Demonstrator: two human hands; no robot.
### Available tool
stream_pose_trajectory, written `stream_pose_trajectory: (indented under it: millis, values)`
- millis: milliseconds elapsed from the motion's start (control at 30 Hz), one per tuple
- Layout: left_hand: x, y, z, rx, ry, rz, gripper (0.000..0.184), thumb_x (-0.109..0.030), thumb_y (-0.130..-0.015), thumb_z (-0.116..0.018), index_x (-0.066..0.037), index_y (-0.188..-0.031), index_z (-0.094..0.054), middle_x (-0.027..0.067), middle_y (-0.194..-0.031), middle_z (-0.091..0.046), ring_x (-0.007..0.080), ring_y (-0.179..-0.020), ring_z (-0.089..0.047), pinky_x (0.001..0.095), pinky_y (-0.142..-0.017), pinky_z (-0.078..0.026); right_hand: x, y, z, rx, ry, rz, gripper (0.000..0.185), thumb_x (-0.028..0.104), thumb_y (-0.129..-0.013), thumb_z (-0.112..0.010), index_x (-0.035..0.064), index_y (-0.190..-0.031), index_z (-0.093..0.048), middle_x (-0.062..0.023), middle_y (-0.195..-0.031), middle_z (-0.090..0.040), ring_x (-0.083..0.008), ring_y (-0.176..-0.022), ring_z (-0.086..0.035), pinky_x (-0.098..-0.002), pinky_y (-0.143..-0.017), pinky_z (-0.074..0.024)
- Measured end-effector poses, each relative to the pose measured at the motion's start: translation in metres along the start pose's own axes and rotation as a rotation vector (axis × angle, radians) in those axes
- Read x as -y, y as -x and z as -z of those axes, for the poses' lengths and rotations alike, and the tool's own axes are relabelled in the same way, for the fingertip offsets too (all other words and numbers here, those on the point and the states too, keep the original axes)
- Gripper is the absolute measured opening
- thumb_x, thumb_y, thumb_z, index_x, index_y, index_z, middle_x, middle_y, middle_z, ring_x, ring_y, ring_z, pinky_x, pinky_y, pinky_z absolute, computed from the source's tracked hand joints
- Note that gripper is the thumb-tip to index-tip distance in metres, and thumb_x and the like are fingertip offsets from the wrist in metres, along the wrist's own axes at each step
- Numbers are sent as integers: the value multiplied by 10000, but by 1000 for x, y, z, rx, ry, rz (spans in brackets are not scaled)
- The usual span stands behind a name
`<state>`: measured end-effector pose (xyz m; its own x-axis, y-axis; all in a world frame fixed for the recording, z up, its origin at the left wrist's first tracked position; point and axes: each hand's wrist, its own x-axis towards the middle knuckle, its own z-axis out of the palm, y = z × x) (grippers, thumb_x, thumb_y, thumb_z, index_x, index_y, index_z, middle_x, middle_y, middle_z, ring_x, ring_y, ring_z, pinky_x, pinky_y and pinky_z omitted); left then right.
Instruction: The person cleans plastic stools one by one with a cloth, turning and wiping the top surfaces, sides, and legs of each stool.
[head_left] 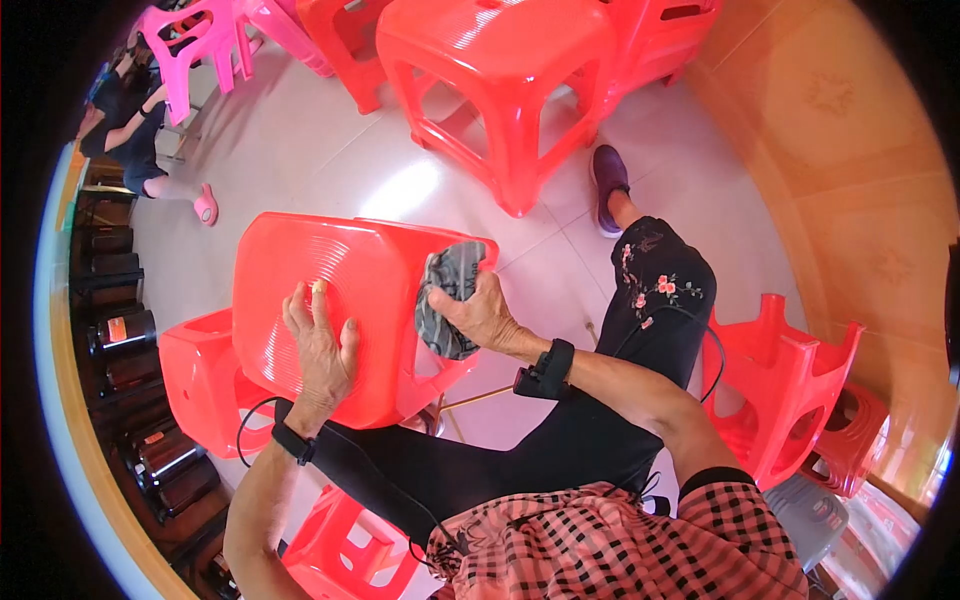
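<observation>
A red plastic stool [285,260] is tipped on its side in front of me, its ringed seat facing left. My left hand [325,355] lies on the seat with its fingers spread; a ring shows on one finger. My right hand [482,315] grips a crumpled grey and black patterned cloth [450,335] and presses it against the stool's side and legs. The fingers behind the cloth are partly hidden.
Red stools [500,50] stand ahead, with another [775,385] at right and more [205,360] at left and below. Pink stools [200,45] are at the far left, near another person [130,130]. Dark containers [125,335] line a left shelf; an orange tiled wall [830,150] bounds the right.
</observation>
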<state>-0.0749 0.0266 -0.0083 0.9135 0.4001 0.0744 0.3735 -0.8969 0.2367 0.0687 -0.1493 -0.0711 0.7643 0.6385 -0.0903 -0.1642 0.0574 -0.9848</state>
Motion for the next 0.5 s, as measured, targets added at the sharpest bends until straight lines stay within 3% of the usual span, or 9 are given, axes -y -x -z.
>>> stream_pose_trajectory:
  millis: [133,200,267,333,400,467,500]
  values:
    - [3,-1,1,-12,-33,-17,548,-207,-879,-485,6,-1353,-312,253,-1382,-236,418,-1294,-221,498,-1074,-212,-2,2,10,133,150,-65,277,239,-752,-678,-15,-853,-632,-75,-689,-644,-137,-654,-629,-312,-630,-515]
    - [3,-2,3,0,-37,-15,552,-196,-871,-487,7,-1353,-311,254,-1382,-237,415,-1295,-220,501,-1074,-211,-10,2,10,64,191,-24,251,225,-770,-662,-15,-840,-636,-69,-666,-644,-148,-622,-637,-309,-603,-516]
    - [2,-3,2,2,-29,-5,553,-198,-870,-486,7,-1354,-311,253,-1383,-237,414,-1296,-220,501,-1075,-209,-7,-2,13,-118,-98,-102,235,221,-791,-649,-10,-830,-634,-69,-676,-648,-139,-623,-635,-302,-594,-512]
    - [1,-1,1,1,-21,10,555,-199,-869,-486,6,-1355,-310,253,-1383,-238,413,-1297,-220,502,-1075,-208,-29,-12,16,-64,-98,-161,214,209,-810,-639,-5,-825,-626,-54,-684,-636,-123,-642,-624,-297,-597,-507]
    - [0,0,2,2,-38,7,559,-204,-869,-485,1,-1358,-309,246,-1385,-239,411,-1298,-220,501,-1077,-203,-30,-16,5,-142,66,9,313,285,-771,-659,-19,-830,-616,-111,-707,-637,-164,-709,-637,-345,-628,-494]
    - [0,0,3,6,-23,4,570,-201,-861,-501,13,-1352,-309,255,-1384,-230,436,-1289,-213,518,-1067,-211,-9,1,0,-81,33,-110,322,290,-769,-664,-16,-856,-612,-118,-751,-642,-185,-757,-640,-354,-680,-500]
    - [0,-1,2,6,1,-6,581,-199,-853,-517,26,-1346,-308,264,-1382,-220,460,-1281,-206,536,-1058,-220,-14,10,-5,-11,18,-3,327,292,-768,-667,-12,-874,-614,-115,-770,-644,-185,-771,-639,-353,-703,-501]
